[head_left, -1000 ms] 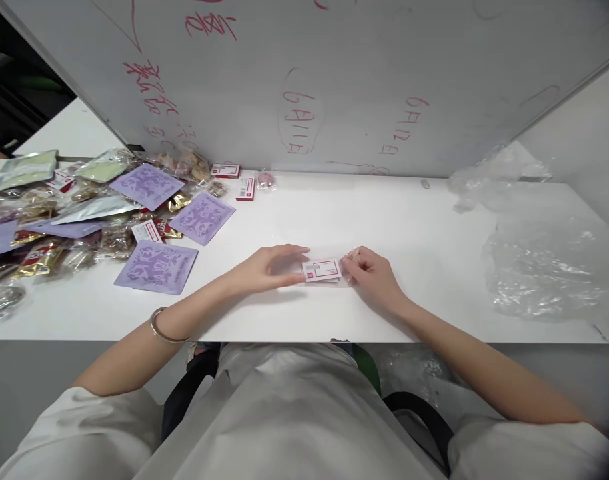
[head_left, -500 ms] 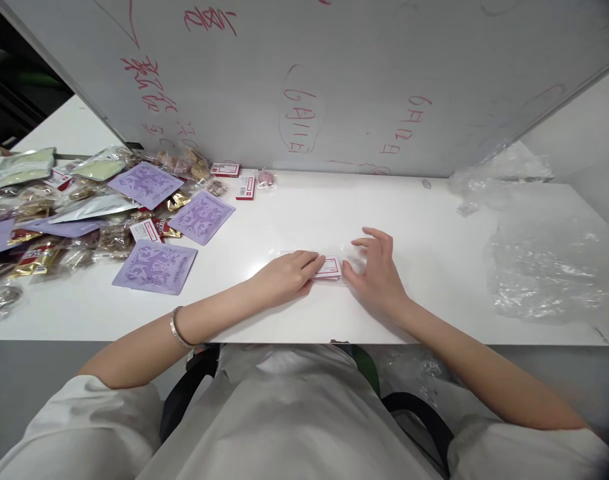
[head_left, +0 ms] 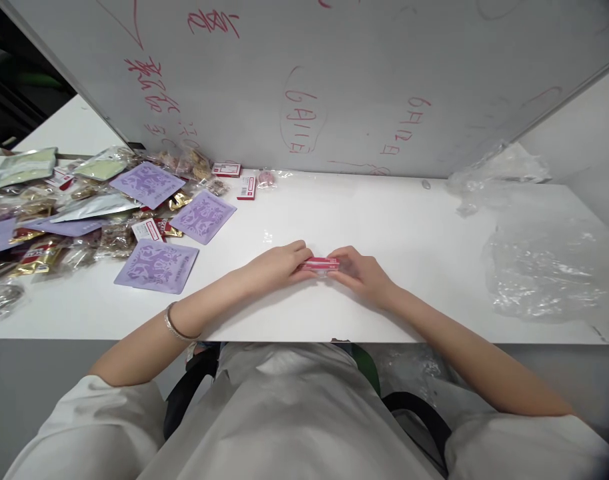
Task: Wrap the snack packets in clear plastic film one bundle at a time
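Between my two hands, just above the white table, is a small red-and-white box (head_left: 324, 264) in what looks like clear plastic wrap, its red narrow side turned up. My left hand (head_left: 289, 262) grips its left end, fingers over the top and thumb below. At the right end, my right hand (head_left: 361, 272) pinches it between thumb and fingers. Whether it is one box or two stacked together I cannot tell. Two similar red-and-white boxes, one lying flat (head_left: 227, 169) and one turned upright (head_left: 246, 187), rest near the whiteboard beside a small pink wrapped piece (head_left: 267, 179).
Purple sachets (head_left: 157, 265), gold-and-red packets (head_left: 37, 257) and clear-wrapped snacks pile up on the table (head_left: 409, 240) at left. Crumpled clear plastic bags (head_left: 549, 273) lie at right. A whiteboard (head_left: 354, 80) with red writing stands along the back edge.
The box has been tipped from label side up to red side up. My right hand has moved left and closed on its end; my left hand still holds the other end.
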Demonstrator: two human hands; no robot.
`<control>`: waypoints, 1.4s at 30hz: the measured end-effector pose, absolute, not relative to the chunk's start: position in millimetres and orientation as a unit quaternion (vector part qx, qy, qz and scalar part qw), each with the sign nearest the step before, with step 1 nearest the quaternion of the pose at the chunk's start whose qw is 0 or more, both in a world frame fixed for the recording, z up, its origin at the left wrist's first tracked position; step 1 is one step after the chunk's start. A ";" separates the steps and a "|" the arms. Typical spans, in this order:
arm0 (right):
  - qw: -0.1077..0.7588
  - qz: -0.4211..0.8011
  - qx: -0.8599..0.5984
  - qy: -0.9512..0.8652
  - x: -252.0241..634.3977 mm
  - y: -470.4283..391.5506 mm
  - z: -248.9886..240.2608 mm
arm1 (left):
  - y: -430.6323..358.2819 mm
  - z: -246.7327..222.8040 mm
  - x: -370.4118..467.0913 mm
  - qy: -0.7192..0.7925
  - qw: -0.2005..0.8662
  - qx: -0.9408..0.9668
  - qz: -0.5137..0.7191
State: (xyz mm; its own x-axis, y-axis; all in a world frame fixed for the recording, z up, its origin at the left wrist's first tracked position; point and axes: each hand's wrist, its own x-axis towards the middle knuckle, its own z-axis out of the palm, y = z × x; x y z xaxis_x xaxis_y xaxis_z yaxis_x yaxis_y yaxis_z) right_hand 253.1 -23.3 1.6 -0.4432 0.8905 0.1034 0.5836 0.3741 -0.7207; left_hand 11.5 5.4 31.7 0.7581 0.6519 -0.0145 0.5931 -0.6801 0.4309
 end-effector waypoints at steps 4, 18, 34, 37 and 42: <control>0.216 0.350 -0.550 -0.727 242.9 -15.0 19.8 | 11.7 28.2 11.1 0.356 0.234 0.901 0.086; 0.103 0.168 -0.520 -0.831 255.5 -6.6 35.1 | 9.9 8.9 12.2 0.280 0.083 0.953 0.082; 0.173 0.120 -0.380 -0.901 259.0 -12.2 9.2 | 7.1 14.6 12.0 0.292 0.044 0.948 0.119; 0.186 0.212 -0.427 -0.859 255.7 -2.4 16.1 | 11.0 15.2 9.8 0.302 0.044 0.947 0.098; 0.184 0.180 -0.462 -0.849 250.0 6.7 12.0 | 12.3 11.9 8.4 0.276 -0.012 0.956 0.097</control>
